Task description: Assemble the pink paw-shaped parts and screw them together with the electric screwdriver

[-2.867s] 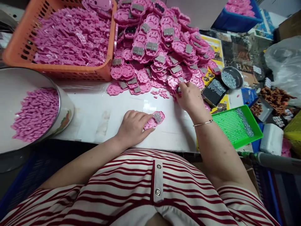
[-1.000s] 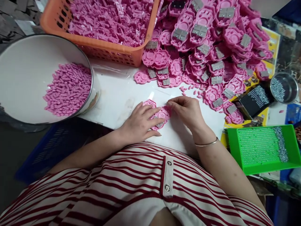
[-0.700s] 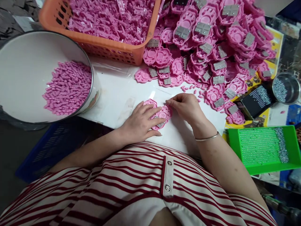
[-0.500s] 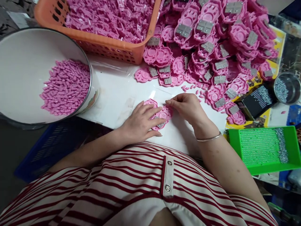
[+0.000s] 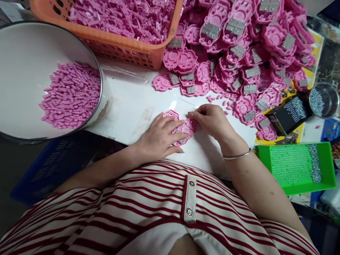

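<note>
My left hand (image 5: 160,136) lies with its fingers spread over a pink plastic shell (image 5: 189,126) on the white tabletop. The shell has a moulded rim, small round posts and a grey metal plate, partly hidden under my fingers. At the shell's upper right edge, my right hand (image 5: 209,118) is closed in a pinch, thumb against forefinger. Whatever those fingertips hold is too small to make out. Several small pink pieces (image 5: 228,103) lie loose on the table beyond my right hand.
A heap of pink shells with metal plates (image 5: 236,49) covers the back right. Left stand an orange basket (image 5: 127,51) of pink parts and a white bucket (image 5: 23,67) of small pink pieces. Right are a black tray (image 5: 285,117), a metal bowl (image 5: 328,113) and a green tray (image 5: 300,189) with tiny metal parts.
The view has shifted slightly. Both hands keep nearly the same place at the shell, my left with fingers spread, my right still pinched at its edge.
</note>
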`<act>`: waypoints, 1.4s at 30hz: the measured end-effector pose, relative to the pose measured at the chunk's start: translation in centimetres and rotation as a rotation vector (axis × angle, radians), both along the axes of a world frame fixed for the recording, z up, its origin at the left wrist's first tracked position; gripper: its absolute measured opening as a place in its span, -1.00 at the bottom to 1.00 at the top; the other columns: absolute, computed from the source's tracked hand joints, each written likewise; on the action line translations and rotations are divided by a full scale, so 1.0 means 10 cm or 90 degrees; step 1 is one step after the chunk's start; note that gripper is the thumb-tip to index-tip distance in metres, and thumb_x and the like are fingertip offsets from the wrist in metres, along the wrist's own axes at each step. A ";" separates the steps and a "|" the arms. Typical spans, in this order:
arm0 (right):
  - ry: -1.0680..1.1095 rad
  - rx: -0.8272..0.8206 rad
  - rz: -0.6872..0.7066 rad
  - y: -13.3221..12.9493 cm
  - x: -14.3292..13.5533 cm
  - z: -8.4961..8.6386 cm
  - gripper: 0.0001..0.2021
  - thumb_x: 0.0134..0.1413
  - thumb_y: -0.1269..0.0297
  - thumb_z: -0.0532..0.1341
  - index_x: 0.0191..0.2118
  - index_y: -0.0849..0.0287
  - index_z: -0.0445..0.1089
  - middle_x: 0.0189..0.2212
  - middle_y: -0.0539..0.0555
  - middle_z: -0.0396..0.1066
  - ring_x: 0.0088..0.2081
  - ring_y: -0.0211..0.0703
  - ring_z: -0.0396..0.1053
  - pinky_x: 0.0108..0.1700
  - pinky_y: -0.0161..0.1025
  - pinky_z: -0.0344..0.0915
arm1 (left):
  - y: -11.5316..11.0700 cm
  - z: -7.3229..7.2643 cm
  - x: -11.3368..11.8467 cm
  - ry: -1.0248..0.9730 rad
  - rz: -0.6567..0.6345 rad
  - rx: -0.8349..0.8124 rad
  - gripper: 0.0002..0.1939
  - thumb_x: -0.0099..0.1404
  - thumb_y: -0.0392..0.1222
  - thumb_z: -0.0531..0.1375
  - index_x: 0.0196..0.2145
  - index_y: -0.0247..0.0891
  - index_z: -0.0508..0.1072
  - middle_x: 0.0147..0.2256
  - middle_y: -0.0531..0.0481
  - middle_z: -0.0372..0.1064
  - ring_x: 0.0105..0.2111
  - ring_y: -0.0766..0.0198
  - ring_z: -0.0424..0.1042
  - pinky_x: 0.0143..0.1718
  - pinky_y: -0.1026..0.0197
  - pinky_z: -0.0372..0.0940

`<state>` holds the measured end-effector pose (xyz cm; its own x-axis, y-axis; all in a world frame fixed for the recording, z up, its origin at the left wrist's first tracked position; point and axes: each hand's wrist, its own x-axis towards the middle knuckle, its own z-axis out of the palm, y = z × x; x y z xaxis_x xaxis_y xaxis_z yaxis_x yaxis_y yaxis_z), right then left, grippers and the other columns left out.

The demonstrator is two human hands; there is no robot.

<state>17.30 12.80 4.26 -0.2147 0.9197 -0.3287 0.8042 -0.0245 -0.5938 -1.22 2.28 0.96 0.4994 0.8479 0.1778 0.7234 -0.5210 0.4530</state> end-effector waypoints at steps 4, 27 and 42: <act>-0.073 0.031 0.026 -0.02 -0.03 -0.02 -0.75 0.00 0.10 0.30 -0.47 0.18 0.37 -0.53 0.00 0.36 -0.45 -0.26 0.18 -0.33 -0.23 0.05 | 0.00 0.00 0.00 -0.002 0.000 0.005 -0.56 0.29 0.08 0.26 0.09 -0.06 0.50 0.16 -0.14 0.34 0.17 -0.10 0.21 0.28 -0.29 0.01; -0.212 0.321 0.099 0.05 0.63 -0.13 -0.72 0.22 0.21 0.08 -0.17 0.18 0.50 -0.15 0.28 0.36 -0.14 0.07 0.30 -0.15 0.01 0.26 | 0.01 -0.01 0.00 0.000 -0.008 0.012 -0.58 0.30 0.08 0.26 0.06 -0.07 0.52 0.18 -0.12 0.33 0.17 -0.09 0.20 0.27 -0.27 0.03; 0.297 0.016 0.001 -0.10 -0.12 -0.01 -0.80 -0.02 0.23 0.27 -0.32 0.27 0.52 -0.48 0.03 0.44 -0.45 -0.29 0.31 -0.36 -0.27 0.27 | -0.09 0.06 0.01 0.008 -0.055 -0.015 -0.60 0.34 0.03 0.24 0.11 -0.05 0.48 0.22 -0.12 0.31 0.24 -0.06 0.22 0.28 -0.23 0.00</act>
